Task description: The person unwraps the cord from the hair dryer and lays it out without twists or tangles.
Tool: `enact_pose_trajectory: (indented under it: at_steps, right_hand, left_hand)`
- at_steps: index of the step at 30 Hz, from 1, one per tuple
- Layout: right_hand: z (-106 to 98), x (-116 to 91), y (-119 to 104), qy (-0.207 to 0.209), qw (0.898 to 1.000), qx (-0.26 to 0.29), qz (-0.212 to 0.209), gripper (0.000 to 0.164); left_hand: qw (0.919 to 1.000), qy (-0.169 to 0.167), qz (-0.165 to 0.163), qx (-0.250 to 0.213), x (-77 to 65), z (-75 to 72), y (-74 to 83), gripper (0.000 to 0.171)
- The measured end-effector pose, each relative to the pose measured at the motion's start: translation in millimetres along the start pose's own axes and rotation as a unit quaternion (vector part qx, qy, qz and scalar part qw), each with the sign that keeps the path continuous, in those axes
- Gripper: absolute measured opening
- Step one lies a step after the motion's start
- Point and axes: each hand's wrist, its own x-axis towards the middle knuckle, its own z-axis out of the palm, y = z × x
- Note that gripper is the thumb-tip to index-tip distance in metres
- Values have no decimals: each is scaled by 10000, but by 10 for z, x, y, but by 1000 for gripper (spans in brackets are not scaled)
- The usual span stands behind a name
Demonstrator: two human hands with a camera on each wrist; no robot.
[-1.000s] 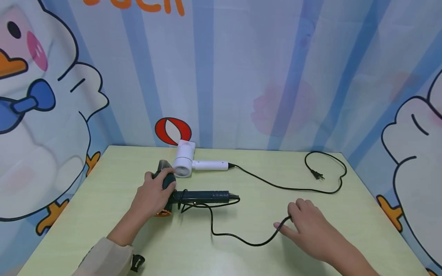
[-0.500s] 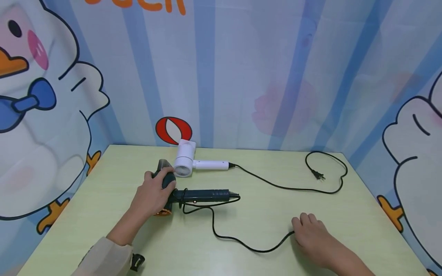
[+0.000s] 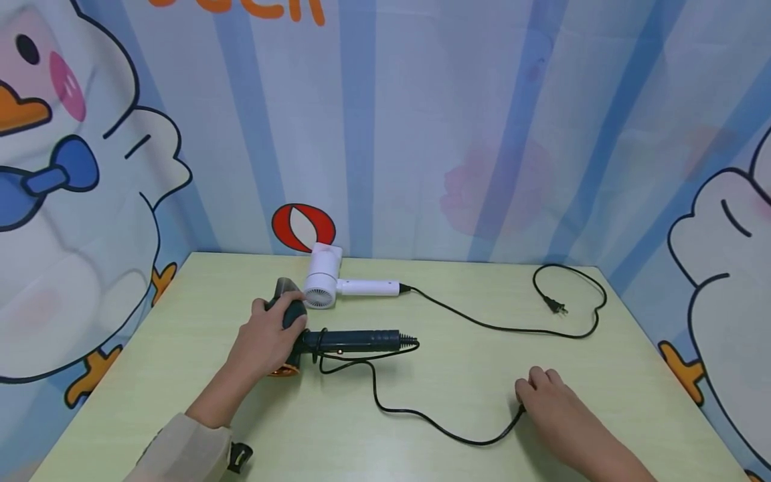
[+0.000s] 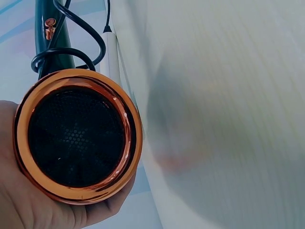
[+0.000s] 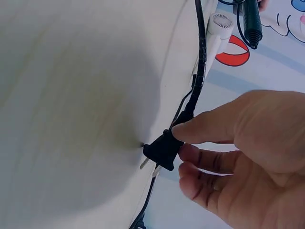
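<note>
My left hand (image 3: 265,338) grips the head of a dark green hair dryer (image 3: 355,341), whose handle points right. In the left wrist view the dryer's copper-ringed round end (image 4: 78,198) faces the camera. Part of its black cord (image 3: 476,443) is looped around the handle; the rest curves over the table to my right hand (image 3: 560,415). There, thumb and fingers pinch the cord's black plug (image 5: 163,150) close over the tabletop, prongs pointing toward the surface in the right wrist view. The head view hides the plug mostly behind that hand.
A white hair dryer (image 3: 322,274) lies at the back of the pale table (image 3: 446,375), just behind the green one. Its black cord (image 3: 500,328) runs right to a plug (image 3: 553,305) at the back right. A cartoon-printed curtain (image 3: 397,134) encloses the table's back and sides.
My right hand has slid rightward and slightly down along the cord to its plug end, drawing the cord out further. The left hand and green hair dryer have stayed in place.
</note>
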Motion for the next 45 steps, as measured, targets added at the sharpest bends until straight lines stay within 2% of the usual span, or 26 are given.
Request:
enact_pose_trajectory:
  at_steps: [5,13,19,23,31,40,45]
  right_hand:
    - [-31,-12,-3,167,9998,-62,-24,24]
    - [-42,11,-26,-58,9997,-194,115,25]
    - [-12,-8,-16,146,9994,-304,22,27]
    - [-7,-4,20,119,9991,-383,141,26]
    - [-6,-13,230,-150,9985,-244,465,28]
    - [-21,-44,628,-550,9925,1,1094,23]
    - [-30,-30,709,-753,9890,112,1267,21]
  left_hand:
    - [10000,22,13,-6,-7,-9,-3,47]
    - [10000,22,-3,-32,-12,-12,-8,47]
    - [10000,29,-11,-37,-12,-5,-19,46]
    - [10000,24,-22,-35,-13,-5,-28,45]
    - [10000,37,-41,-38,-18,-4,-41,45]
    - [9998,24,-23,-191,-7,4,-58,44]
    - [9998,-3,-45,-201,-13,3,-61,44]
